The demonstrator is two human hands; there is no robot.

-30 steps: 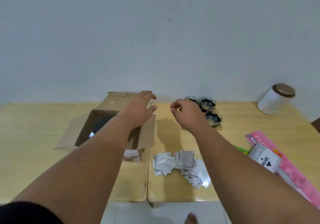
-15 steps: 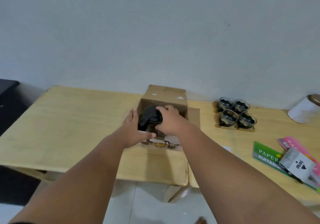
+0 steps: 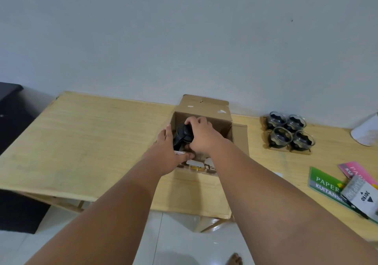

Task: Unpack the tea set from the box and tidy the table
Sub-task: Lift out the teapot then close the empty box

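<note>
An open cardboard box [image 3: 204, 107] stands on the wooden table [image 3: 92, 142], its flaps spread. Inside it sits a teapot with a black lid [image 3: 183, 134]. My right hand [image 3: 201, 135] is closed over the lid and the pot's top. My left hand [image 3: 169, 152] grips the box's near left wall, thumb over the rim. Several glass cups with black inserts [image 3: 290, 133] stand in a cardboard holder to the right of the box.
A white jar [image 3: 366, 131] lies at the far right. A green receipt book [image 3: 325, 185], a pink pad [image 3: 356, 170] and a small white and grey box [image 3: 362, 195] lie at the right front. A black cabinet [image 3: 10, 113] is to the left of the table.
Both hands came from above the table down to the box. The right hand closed on the teapot's lid and the left took the box wall. The view swung left.
</note>
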